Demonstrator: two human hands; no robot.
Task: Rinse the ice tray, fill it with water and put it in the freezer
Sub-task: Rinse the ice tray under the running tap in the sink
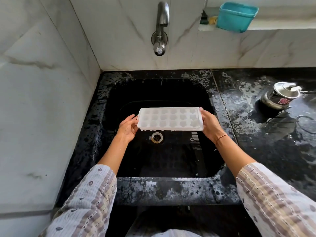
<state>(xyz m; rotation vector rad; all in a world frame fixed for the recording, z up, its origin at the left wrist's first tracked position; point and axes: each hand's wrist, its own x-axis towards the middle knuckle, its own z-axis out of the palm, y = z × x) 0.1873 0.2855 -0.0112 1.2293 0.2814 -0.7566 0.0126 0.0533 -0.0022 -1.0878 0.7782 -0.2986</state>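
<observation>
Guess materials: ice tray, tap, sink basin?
Ice tray: looks like translucent white plastic, matte; moulded cells show through. Tap: metal, probably steel or chrome plate, brushed grey with a shiny tip. Sink basin: glossy black, maybe stone composite or moulded resin; reflections show on its wet floor, so I can't tell which.

Single view only, worn at head height, tilted forward and down over the black sink (212, 117). Wide-angle, with the tiled walls bowing outward toward the edges. Close enough for both forearms to enter from the bottom corners and meet near frame centre. Faces the back wall squarely, the tap (160, 29) at top centre. Takes in the wet table (273, 147) at right and a ledge with a teal tub (236, 17) at upper right. No second view to overlap.
</observation>
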